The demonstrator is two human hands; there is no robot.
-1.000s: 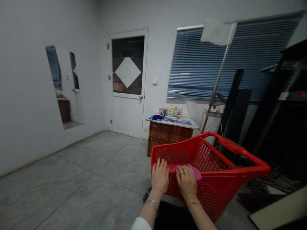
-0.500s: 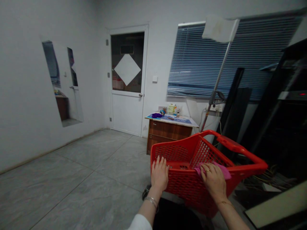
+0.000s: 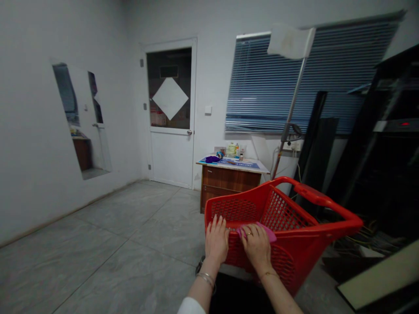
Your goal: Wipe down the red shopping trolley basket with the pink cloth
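A red plastic shopping basket (image 3: 294, 226) on wheels stands tilted in front of me. My left hand (image 3: 216, 240) lies on its near left rim, fingers stretched over the edge. Close beside it, my right hand (image 3: 257, 245) presses a pink cloth (image 3: 267, 232) flat onto the same near rim; the cloth shows only at my fingertips. The basket's curved red handle (image 3: 314, 197) rises at the far right.
A wooden desk (image 3: 229, 179) with small items stands against the wall behind the basket. A mop (image 3: 291, 100) leans by the blue blinds (image 3: 262, 83). Dark shelving and boards (image 3: 376, 144) fill the right. A white door (image 3: 170, 117) lies ahead, grey tiled floor (image 3: 114, 244) to the left.
My right hand slid the pink cloth right along the near rim, then back left beside my left hand. The left hand stayed on the rim.
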